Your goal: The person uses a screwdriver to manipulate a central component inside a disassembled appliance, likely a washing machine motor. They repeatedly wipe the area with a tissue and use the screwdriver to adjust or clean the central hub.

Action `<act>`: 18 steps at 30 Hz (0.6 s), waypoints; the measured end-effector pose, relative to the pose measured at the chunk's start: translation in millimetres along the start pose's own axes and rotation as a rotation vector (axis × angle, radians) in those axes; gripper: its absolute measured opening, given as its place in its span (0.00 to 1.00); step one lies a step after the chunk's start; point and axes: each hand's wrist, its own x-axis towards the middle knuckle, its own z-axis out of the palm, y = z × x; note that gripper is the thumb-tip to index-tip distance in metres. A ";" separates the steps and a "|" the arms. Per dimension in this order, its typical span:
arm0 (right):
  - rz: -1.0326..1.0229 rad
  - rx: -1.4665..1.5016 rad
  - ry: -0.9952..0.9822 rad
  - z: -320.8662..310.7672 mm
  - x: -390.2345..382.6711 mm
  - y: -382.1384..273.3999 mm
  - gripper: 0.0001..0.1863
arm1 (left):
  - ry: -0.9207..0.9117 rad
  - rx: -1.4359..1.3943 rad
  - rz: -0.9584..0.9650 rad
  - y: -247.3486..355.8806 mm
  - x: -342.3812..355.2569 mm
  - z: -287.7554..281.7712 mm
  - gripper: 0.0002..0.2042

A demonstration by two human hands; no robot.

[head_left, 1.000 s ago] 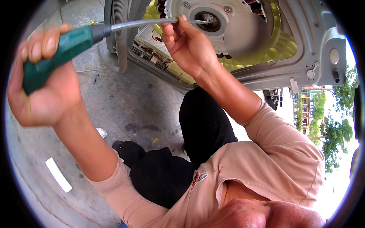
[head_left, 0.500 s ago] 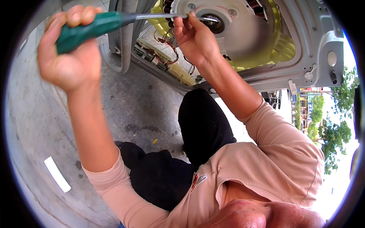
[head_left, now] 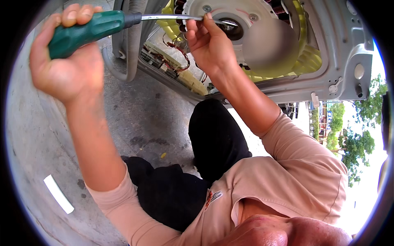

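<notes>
My left hand (head_left: 67,61), at the upper left, is wrapped around the green handle of a long screwdriver (head_left: 88,33). Its metal shaft runs rightward, roughly level, to the dark round hub (head_left: 231,28) in the middle of a white motor part (head_left: 227,8). Thumb and fingertips of my right hand (head_left: 213,47) pinch that shaft close to the hub, palm toward me. Where exactly the tip rests is hard to make out. Copper-coloured windings (head_left: 274,5) show at the motor part's edge, and a grey blur covers its lower right.
A grey metal housing frame (head_left: 287,95) surrounds the motor part. A grey corrugated hose (head_left: 133,49) hangs to its left, with a wired circuit board (head_left: 164,61) beside it. My bent knee (head_left: 215,135) is just below the housing. A white strip (head_left: 58,194) lies on the concrete floor.
My left hand has shifted a little to the left with the screwdriver handle, and more of the bare shaft shows. My right hand keeps its pinch in nearly the same place.
</notes>
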 end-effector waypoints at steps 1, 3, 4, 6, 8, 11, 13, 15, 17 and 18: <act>-0.013 -0.011 0.016 -3.8 5.4 -0.5 0.08 | -0.001 -0.017 -0.028 -4.7 -0.9 -7.0 0.10; -0.002 -0.030 0.011 -10.2 7.0 -1.3 0.09 | -0.043 -0.085 -0.085 5.0 -2.0 -19.5 0.10; 0.038 -0.029 -0.025 -0.9 0.9 4.1 0.09 | -0.083 -0.110 -0.104 30.5 -5.1 -21.4 0.10; 0.095 -0.044 -0.068 13.6 -19.7 9.3 0.10 | -0.085 -0.106 -0.108 37.4 -9.8 -23.1 0.10; 0.025 -0.065 -0.013 5.5 -7.7 6.8 0.12 | -0.016 -0.039 -0.073 25.6 -8.9 -18.6 0.10; -0.058 -0.101 0.063 -7.6 6.8 5.2 0.13 | 0.020 -0.103 -0.075 -6.1 -12.1 -28.2 0.11; -0.015 -0.120 0.058 -8.4 -2.7 4.4 0.13 | 0.088 -0.055 -0.080 -3.2 -19.1 -23.8 0.10; 0.094 -0.110 -0.075 3.0 -15.2 8.1 0.13 | -0.047 -0.124 -0.077 38.2 -16.4 -28.5 0.08; 0.022 -0.093 -0.031 -1.8 -5.1 10.3 0.13 | -0.031 -0.180 -0.094 30.0 -13.0 -27.7 0.08; -0.013 -0.084 -0.011 -6.1 2.6 9.6 0.12 | 0.055 -0.092 -0.076 6.2 -11.9 -26.8 0.08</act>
